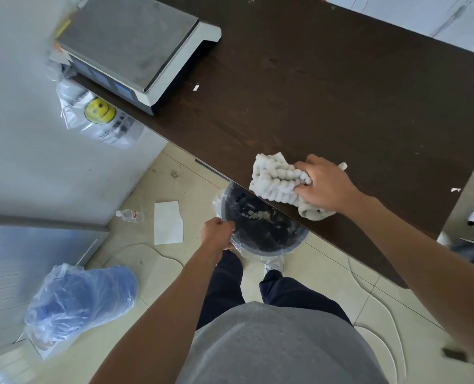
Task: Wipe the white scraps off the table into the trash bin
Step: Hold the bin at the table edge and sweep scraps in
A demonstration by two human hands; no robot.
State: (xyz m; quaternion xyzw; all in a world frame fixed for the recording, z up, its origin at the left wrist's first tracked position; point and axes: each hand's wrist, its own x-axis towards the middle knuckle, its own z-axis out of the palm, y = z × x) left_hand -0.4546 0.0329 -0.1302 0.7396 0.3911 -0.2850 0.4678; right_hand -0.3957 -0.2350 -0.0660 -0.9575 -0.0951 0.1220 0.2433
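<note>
White cloth (pixel 277 178), thick and nubbly, is bunched under the right hand (pixel 324 184), whose fingers curl into it and press it flat on the dark table (pixel 313 92), right at the near edge. That looks like the end of a sweep, with the cloth acting as a pusher so nothing scatters. Just below that edge and a little left of the cloth sits the bin (pixel 260 231), tucked half under the tabletop so whatever goes over the lip drops straight in. The left hand (pixel 216 234) pinches the bin's rim and its clear liner, most likely to hold it steady and tight against the table. A heap of white scraps (pixel 255 216) already lies inside the bin, so a good share of the job looks done. But not all: one scrap (pixel 196 87) lies well beyond the cloth, up by the scale (pixel 136 45), and another (pixel 455 190) sits off to the right of the right hand, by the table's end. Both will need a longer reach back toward this edge. Further out on the floor, left of the left hand, lie a white sheet (pixel 168 223) and a small bottle (pixel 130 215).
</note>
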